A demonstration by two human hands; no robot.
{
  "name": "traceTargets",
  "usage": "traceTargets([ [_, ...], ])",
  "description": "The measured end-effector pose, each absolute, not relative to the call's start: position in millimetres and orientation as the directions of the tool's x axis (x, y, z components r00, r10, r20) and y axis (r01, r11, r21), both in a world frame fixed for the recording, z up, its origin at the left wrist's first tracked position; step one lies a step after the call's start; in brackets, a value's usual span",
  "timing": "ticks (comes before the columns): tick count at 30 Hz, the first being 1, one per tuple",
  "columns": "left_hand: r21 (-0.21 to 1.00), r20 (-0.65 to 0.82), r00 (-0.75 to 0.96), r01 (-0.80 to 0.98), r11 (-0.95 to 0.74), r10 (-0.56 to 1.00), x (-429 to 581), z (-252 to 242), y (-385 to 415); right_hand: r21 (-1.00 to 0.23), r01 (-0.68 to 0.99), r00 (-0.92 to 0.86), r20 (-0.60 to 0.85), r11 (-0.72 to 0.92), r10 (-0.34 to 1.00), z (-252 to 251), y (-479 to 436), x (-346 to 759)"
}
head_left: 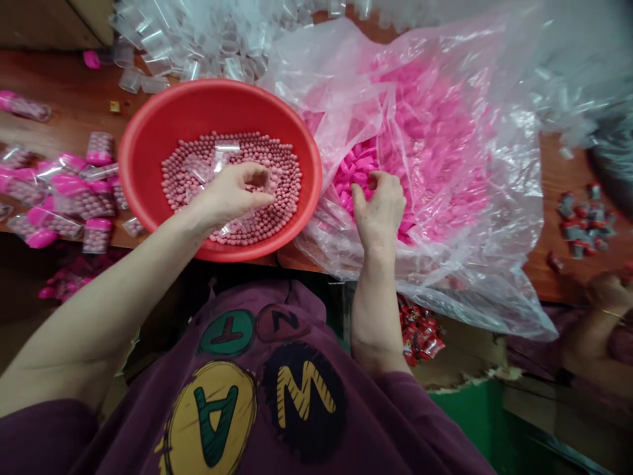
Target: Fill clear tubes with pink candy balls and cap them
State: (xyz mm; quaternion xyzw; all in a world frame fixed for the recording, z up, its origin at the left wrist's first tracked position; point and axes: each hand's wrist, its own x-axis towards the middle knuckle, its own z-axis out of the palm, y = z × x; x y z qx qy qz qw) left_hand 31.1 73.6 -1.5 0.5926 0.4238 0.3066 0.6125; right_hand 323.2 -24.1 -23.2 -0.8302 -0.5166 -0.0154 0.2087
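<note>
My left hand (235,191) is over a red basin (220,99), its fingers curled around a clear plastic tube (271,179) whose outline is faint. Small pink balls (277,218) cover the bottom of the basin, and several clear tubes, one of them a tube (226,150) near the middle, lie among them. To the right, my right hand (380,204) reaches into a pile of bright pink plastic caps (355,165) at the mouth of a clear plastic bag (445,257). Its thumb and bent fingers are apart, with caps showing between them.
Filled tubes with pink caps (82,194) lie in a heap left of the basin. Behind it stand many clear tubes (198,39). Small red-and-grey pieces (586,221) lie at the right, near another person's hand (610,290). Red packets (420,333) sit below the table edge.
</note>
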Motion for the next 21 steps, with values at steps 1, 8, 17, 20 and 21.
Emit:
traceTargets([
  [1, 0.981, -0.191, 0.449, 0.054, 0.187, 0.873, 28, 3, 65, -0.314, 0.866, 0.467, 0.236, -0.388, 0.852, -25, -18, 323],
  [8, 0.784, -0.387, 0.498, -0.266, 0.561, 0.776, 15, 11, 26, -0.341, 0.895, 0.41, 0.38, -0.287, 0.829, -32, -8, 336],
  [17, 0.644, -0.373, 0.597, -0.385, 0.661, 0.711, 9, 13, 25, -0.759, 0.632, 0.336, 0.45, 0.156, 0.827, 9, -15, 244],
  [20, 0.633, -0.366, 0.565, -0.431, 0.643, 0.739, 11, 13, 23, -0.731, 0.626, 0.119, 0.434, 0.271, 0.893, 6, -12, 200],
  [21, 0.628, -0.374, 0.542, -0.449, 0.636, 0.752, 11, 13, 23, -0.723, 0.619, 0.054, 0.427, 0.305, 0.903, 5, -12, 192],
])
